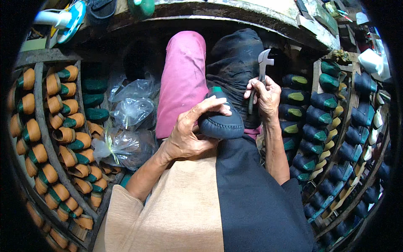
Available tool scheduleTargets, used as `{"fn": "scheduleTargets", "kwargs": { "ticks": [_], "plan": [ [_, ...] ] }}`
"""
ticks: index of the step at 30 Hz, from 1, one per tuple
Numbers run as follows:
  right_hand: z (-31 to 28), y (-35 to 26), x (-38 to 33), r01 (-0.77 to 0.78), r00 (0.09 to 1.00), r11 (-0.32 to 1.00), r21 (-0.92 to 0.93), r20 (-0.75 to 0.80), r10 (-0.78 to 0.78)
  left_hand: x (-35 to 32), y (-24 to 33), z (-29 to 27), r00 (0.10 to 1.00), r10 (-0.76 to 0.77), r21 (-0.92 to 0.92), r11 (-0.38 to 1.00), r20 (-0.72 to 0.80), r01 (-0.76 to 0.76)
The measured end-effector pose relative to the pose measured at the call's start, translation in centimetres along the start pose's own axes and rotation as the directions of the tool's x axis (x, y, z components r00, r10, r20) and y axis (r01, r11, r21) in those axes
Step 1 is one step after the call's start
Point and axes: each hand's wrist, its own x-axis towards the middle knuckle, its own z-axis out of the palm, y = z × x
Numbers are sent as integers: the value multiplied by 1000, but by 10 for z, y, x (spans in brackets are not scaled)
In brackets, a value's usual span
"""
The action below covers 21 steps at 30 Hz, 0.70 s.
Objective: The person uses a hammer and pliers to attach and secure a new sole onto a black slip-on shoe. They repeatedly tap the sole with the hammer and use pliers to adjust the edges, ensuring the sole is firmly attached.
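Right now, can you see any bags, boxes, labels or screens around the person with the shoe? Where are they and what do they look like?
Clear plastic bags: piled left of the pink knee, crinkled, see-through, one tied with a yellowish strip.
Flat boxes or packets: on the bench top at upper right, greenish; too blurred to tell more.
Screens and signs: none in view.
Left hand holds the dark blue shoe; right hand grips metal pincers.

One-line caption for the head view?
Left hand steadies a dark shoe on the lap; right hand grips lasting pincers.
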Motion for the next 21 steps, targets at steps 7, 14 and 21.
{"fn": "scheduleTargets", "kwargs": {
  "ticks": [7,14,21],
  "plan": [
    [-35,-36,-13,-365,916,902,-231,83,392,97,-66,5,996,-45,289,955,-73,65],
    [-49,-73,-40,-136,918,694,-707,173,356,108,-99,-1,971,-221,43,973,-93,226],
    [-51,-119,3,179,863,354,-918,319,392,99,-83,22,981,-180,206,960,-73,192]
  ]
}}
